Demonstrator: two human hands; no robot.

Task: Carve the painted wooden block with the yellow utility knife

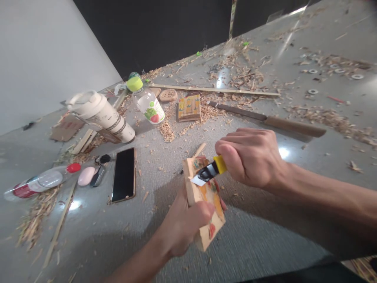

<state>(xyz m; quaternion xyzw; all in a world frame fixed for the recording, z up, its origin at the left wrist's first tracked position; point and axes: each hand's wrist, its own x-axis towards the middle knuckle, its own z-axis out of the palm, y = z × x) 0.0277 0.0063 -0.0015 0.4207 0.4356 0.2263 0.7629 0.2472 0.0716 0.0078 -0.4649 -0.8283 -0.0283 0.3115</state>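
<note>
My left hand (190, 220) is wrapped around a small painted wooden block (212, 214), its thumb across the coloured face. The block is tilted above the table, with red, yellow and green patches on its face. My right hand (250, 157) grips the yellow handle of a utility knife (210, 169). The knife's blade rests at the block's upper edge, pointing down and left. Behind the block, part of a thin wooden stick (199, 150) shows. My right fingers cover most of the knife's handle.
A smartphone (123, 175), a lidded tumbler (101, 114) and a green-capped bottle (147, 103) stand or lie to the left, near a red-capped bottle (44, 181). Beyond my hands are another painted block (189, 107), a long file (265, 118) and scattered wood shavings (241, 74).
</note>
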